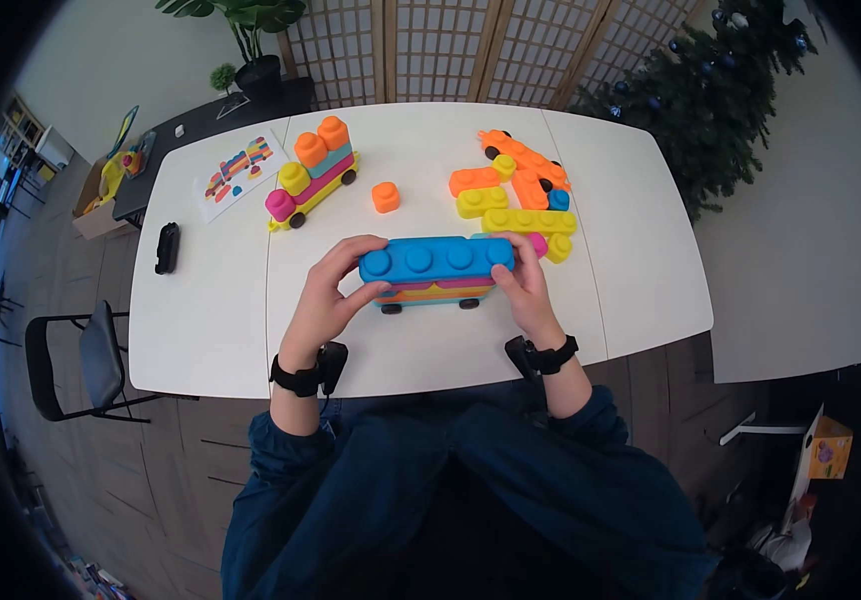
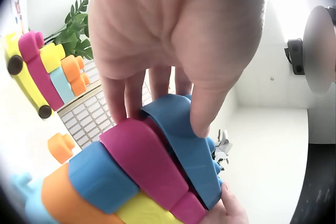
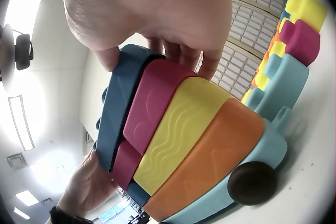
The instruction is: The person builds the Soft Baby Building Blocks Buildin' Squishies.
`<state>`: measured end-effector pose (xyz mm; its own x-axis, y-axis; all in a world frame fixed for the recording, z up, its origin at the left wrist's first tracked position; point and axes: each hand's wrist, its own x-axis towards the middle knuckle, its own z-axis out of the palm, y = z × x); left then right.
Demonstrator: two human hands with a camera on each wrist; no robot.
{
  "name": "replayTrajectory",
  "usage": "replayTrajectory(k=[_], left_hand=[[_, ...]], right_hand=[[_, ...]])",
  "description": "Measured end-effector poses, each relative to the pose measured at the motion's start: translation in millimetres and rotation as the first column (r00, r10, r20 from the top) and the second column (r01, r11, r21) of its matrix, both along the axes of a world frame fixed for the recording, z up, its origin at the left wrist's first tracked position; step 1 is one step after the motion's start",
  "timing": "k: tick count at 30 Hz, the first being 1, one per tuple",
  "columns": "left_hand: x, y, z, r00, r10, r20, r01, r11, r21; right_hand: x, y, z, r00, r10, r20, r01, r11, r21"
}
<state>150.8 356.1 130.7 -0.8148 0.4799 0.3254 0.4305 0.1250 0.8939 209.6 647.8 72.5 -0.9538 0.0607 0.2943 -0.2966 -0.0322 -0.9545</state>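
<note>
A long blue block (image 1: 440, 259) with a row of round studs lies on top of a layered block vehicle (image 1: 421, 296) with black wheels. My left hand (image 1: 333, 296) grips the blue block's left end, and my right hand (image 1: 530, 292) grips its right end. In the left wrist view, a dark gap shows between the blue block (image 2: 181, 140) and the magenta block (image 2: 147, 163) under it. Below the blue block (image 3: 122, 103), the right wrist view shows magenta, yellow (image 3: 181, 129) and orange layers over a light blue wheeled base (image 3: 273, 145).
A second block vehicle (image 1: 321, 185) stands at the back left, beside a printed picture sheet (image 1: 241, 177). One orange block (image 1: 386, 197) sits behind the held vehicle. Yellow blocks (image 1: 529, 221) and orange pieces (image 1: 526, 160) are grouped at the back right. A black case (image 1: 168, 248) lies far left.
</note>
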Motion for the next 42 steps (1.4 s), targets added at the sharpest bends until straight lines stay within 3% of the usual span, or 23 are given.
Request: replayTrajectory(k=[13,28,32,35,37,39,41,42], left_hand=[[-7.2,3.0,-20.8,0.99,-0.023,0.137,0.011,0.996,0.088],[-13.5,-1.6,-33.9,0.999,0.034,0.016,-0.034,0.999,-0.002],[-11.9,-3.0,-29.6,0.998,0.032,0.05,-0.032,0.999,0.007],[-26.0,-15.0,-19.3,0.992,-0.112,0.066,0.113,0.994,-0.011],[-51.4,-21.5,-11.2,0.952,-0.304,-0.041,0.298,0.948,-0.107],[-68.7,-8.3,-2.7,0.966,-0.259,0.026,0.26,0.96,-0.105],[-87.8,13.5,1.6,0.998,0.066,0.016,-0.061,0.975,-0.213],[-101.7,18.6,-5.8,0.998,0.061,0.012,-0.057,0.975,-0.213]], right_hand=[[-4.4,-3.2,-10.7,1.0,0.004,0.01,-0.003,0.998,-0.056],[-3.5,-4.7,-14.2,1.0,0.023,0.02,-0.02,0.994,-0.111],[-3.5,-5.0,-15.4,1.0,0.02,0.01,-0.019,0.994,-0.105],[-4.2,-2.7,-16.8,1.0,0.02,0.011,-0.018,0.993,-0.12],[-4.2,-0.6,-17.1,1.0,0.017,0.015,-0.015,0.992,-0.127],[-3.9,0.3,-16.2,0.999,0.026,0.019,-0.024,0.995,-0.102],[-3.4,-1.2,-16.5,1.0,0.018,0.02,-0.015,0.994,-0.107],[-3.5,-1.5,-16.2,1.0,0.013,0.022,-0.011,0.994,-0.111]])
